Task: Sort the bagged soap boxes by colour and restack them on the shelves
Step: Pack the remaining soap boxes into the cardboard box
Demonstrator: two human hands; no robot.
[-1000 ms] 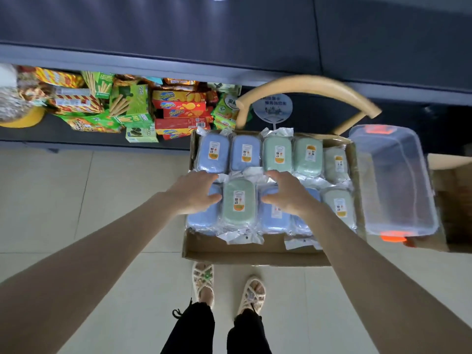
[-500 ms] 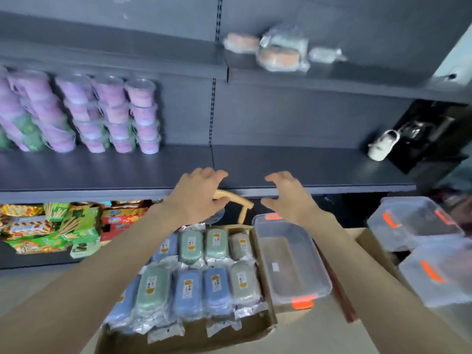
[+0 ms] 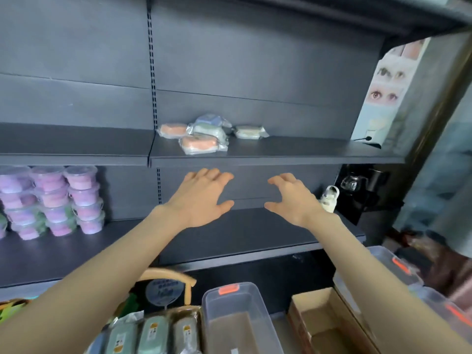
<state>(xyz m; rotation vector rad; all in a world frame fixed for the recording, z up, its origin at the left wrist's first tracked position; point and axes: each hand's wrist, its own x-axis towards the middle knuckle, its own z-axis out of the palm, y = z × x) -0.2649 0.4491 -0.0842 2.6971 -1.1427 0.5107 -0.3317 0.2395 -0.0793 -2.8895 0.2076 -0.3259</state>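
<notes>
Several stacks of lidded pink and purple tubs [image 3: 51,200] stand at the left of the middle shelf [image 3: 255,236], back from its front edge. Well to their right, the left hand [image 3: 201,198] is held over that shelf, palm down, fingers spread and straight, holding nothing. Its fingertips reach just under the front edge of the upper shelf [image 3: 319,153]. Above them, bagged soap boxes [image 3: 201,136] lie in a loose cluster near that edge: two orange, a blue on a green, one pale. The right hand [image 3: 293,200] is level with the left, fingers spread and slightly bent, holding nothing. The thumbs point at each other across a gap. A white bottle [image 3: 329,198] stands just right of it. Below, green and blue bagged soaps [image 3: 153,335] sit in a carton [image 3: 186,309], touching a clear bin [image 3: 237,320].
</notes>
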